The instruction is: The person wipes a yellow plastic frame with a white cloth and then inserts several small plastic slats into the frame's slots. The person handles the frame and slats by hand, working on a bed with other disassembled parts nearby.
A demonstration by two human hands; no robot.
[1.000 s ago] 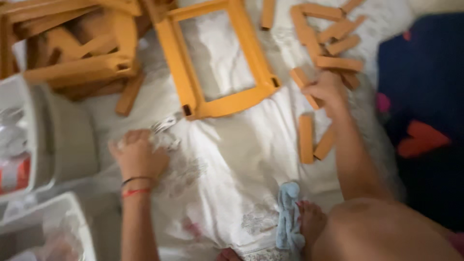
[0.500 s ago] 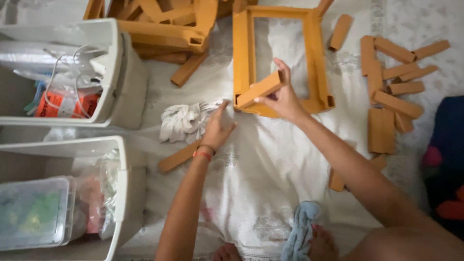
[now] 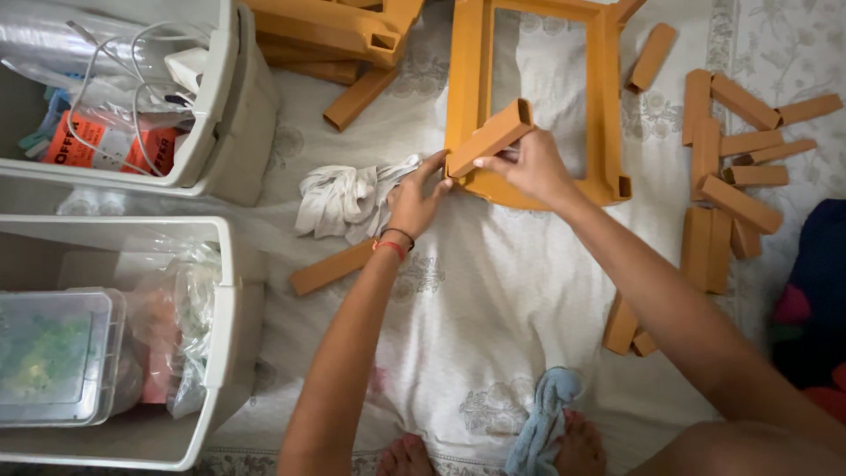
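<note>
1. The white sheet [image 3: 493, 291] covers the whole work area; everything rests on it, and its softness means parts can tilt or sink, so pieces are best steadied by hand rather than trusted to lie flat.
2. Two white bins [image 3: 231, 88] stand at the left, holding bags, a cord and a clear box; they sit well apart from the hands.
3. The orange frame [image 3: 465, 79] lies flat at the top centre; more orange frame parts [image 3: 335, 26] are stacked beside it at the upper left.
4. Loose short bars [image 3: 731, 150] lie scattered at the right; one more bar [image 3: 330, 267] lies near the left wrist.
5. A white cloth [image 3: 348, 198] is bunched just left of the hands; a blue cloth [image 3: 542, 423] lies by the feet.
6. The held bar [image 3: 489, 138] is tilted above the frame's lower left corner; its open end points up and right.
7. The right hand [image 3: 529, 167] is closed around the bar's middle; the left hand [image 3: 414, 198] pinches its lower end with fingertips.
8. As a judgement: keeping both grips firm and lining the bar squarely with the frame's edge matters most; a skewed end would likely bind.
</note>
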